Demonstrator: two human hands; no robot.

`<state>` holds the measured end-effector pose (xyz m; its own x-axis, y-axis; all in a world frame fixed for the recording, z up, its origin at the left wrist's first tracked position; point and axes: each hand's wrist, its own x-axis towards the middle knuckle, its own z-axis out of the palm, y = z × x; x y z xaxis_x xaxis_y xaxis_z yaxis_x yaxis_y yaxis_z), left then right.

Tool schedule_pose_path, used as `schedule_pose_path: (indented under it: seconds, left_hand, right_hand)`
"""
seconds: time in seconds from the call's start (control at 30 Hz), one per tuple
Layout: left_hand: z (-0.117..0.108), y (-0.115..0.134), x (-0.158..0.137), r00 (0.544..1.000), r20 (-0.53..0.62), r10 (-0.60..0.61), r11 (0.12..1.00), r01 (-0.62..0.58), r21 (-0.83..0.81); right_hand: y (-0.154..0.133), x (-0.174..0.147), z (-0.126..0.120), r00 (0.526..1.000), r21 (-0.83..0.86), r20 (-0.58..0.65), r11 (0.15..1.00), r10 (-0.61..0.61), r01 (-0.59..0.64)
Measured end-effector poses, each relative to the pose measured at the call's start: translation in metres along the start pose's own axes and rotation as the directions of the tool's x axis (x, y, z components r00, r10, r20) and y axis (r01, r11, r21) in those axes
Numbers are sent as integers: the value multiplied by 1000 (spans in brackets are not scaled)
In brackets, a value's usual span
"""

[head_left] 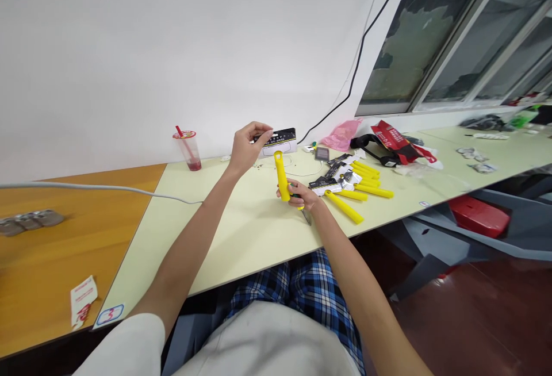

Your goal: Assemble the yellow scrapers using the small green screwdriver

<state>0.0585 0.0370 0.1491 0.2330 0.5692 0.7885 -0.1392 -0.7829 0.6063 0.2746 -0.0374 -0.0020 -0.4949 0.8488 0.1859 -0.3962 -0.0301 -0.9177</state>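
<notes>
My left hand (250, 145) is closed, thumb and fingers pinching the upper left of a black-and-white printed card (280, 141), held upright above the table. In front of the card stands a yellow handle (282, 177), its holed end up near the card's lower edge. My right hand (302, 194) is closed around the lower part of that handle. A thin tool with green and yellow parts and a metal tip (306, 217) pokes out below the right fingers; its kind is unclear. Whether card and handle are joined cannot be made out.
Several similar yellow handles (345, 207) with printed cards lie to the right. Behind them are a pink bag (341, 135), a small grey device (321, 154) and a red package (399, 143). A cup with a straw (188, 152) stands back left. A grey cable (107, 188) crosses the left side.
</notes>
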Motion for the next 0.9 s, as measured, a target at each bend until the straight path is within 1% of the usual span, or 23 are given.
schedule_pose_path:
  seconds: [0.17,0.3,0.4,0.5,0.57,0.63,0.77,0.9]
  left_hand:
    - [1,12,0,999,28,15,1000,-15,1]
    - [-4,14,1,996,78,-40,999,38,28]
    - [-12,16,0,979,178,-103,994,97,41]
    - [-20,16,-1,937,314,-156,988,147,52]
    - [-24,14,-1,918,362,-163,986,145,77]
    - [-27,9,0,923,358,-141,990,122,77]
    - [-30,-3,2,950,303,-75,996,84,-18]
    - [-33,-9,3,950,303,-69,995,88,-47]
  right_hand:
    - [0,-2,-3,999,11,17,999,-40,40]
    - [0,-2,-5,997,25,32,997,-69,68]
    - [0,-2,-5,996,35,54,997,-70,69]
    - [-1,-2,-4,995,40,81,998,-51,48]
    - [-2,-2,-2,995,44,97,998,-40,36]
    - [-4,-3,0,994,51,104,998,-39,34]
    - [-6,-5,1,993,77,92,995,-69,62]
    - [-5,-6,0,993,96,69,991,-100,94]
